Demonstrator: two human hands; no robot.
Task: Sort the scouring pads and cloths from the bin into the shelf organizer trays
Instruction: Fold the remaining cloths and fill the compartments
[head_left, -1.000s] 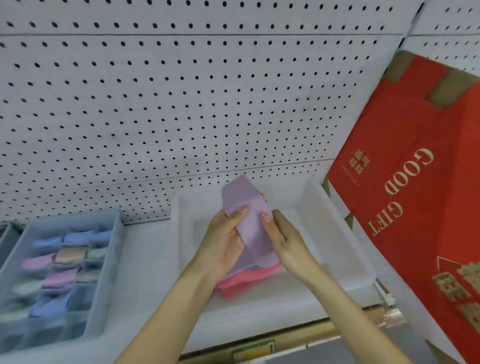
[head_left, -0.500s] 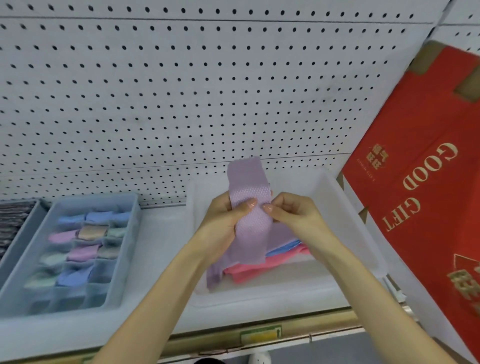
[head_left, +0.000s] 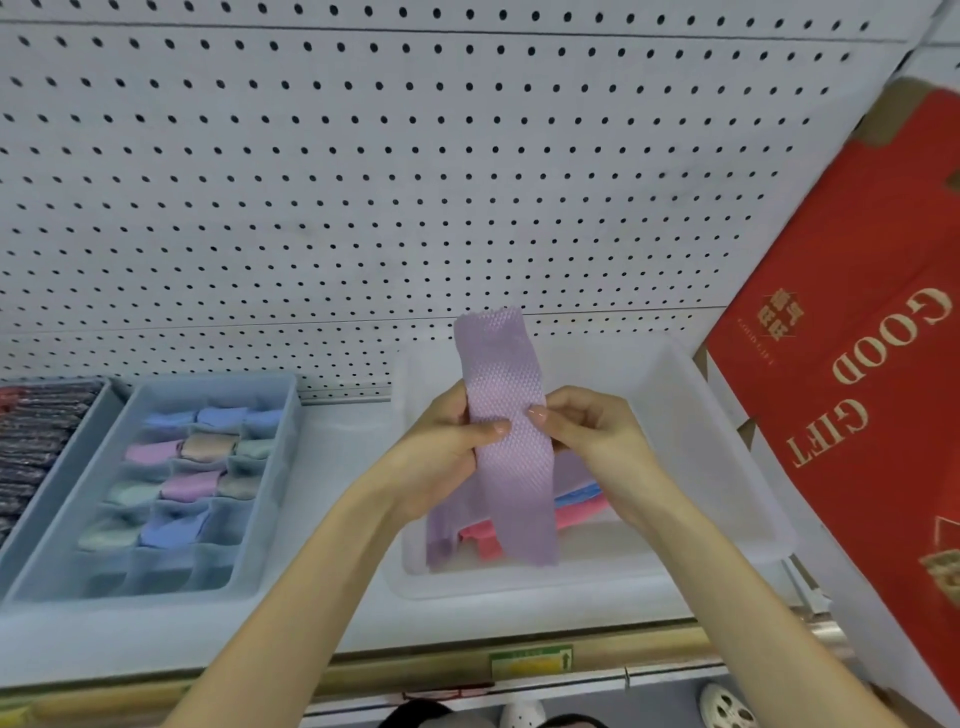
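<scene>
Lilac waffle-textured cloth; pink, blue cloths beneath (bin translucent white); red box.

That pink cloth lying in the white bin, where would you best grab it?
Pinch the pink cloth at its near edge, from above: it lies flat in the bin, whose walls block any sideways approach, and a blue cloth overlies its far part.

Folded lilac cloth upright above translucent bin of cloths.
</scene>
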